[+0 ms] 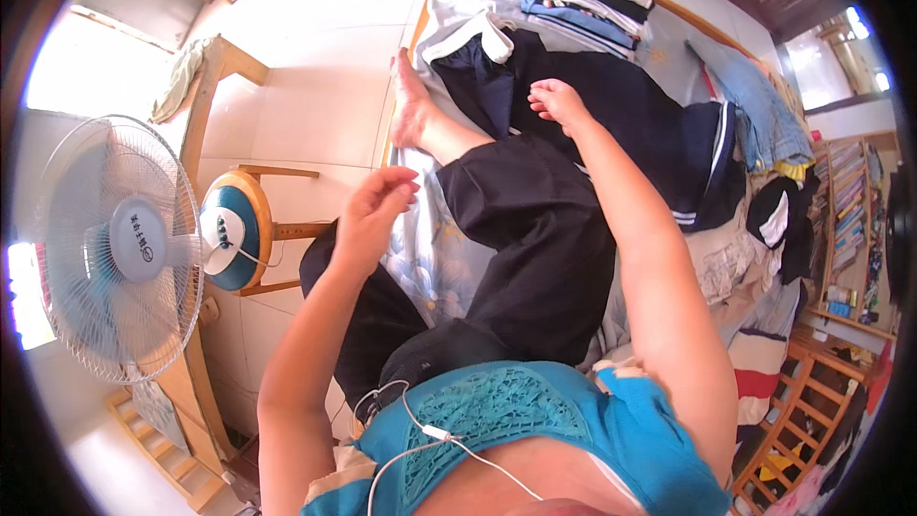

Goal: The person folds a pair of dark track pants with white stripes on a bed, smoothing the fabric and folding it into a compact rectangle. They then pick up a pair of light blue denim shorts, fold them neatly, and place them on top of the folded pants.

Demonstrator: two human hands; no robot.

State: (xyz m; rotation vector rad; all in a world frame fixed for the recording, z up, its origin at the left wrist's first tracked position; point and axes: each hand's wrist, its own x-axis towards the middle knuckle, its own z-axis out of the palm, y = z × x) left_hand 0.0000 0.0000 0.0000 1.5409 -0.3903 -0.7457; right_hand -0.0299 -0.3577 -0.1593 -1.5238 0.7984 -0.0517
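A navy garment (611,86) with a white collar and white stripes near one edge lies spread on the bed. My right hand (561,107) is over its middle, fingers loosely bent, with nothing visible in them. Whether the fingertips touch the cloth is hard to tell. To the left, my left hand (374,210) hovers beside my knee, its fingers half curled and the thumb apart, holding nothing I can see. My legs in black trousers (525,220) are bent on the bed, one bare foot near the collar.
Beyond the navy garment sits a stack of folded clothes (592,0). Blue jeans (750,105) and crumpled clothes (735,248) lie on the right. A white fan (124,239) on a round stool (250,272) stands left. A bookshelf (845,220) is far right. An earphone cable (437,433) hangs over my chest.
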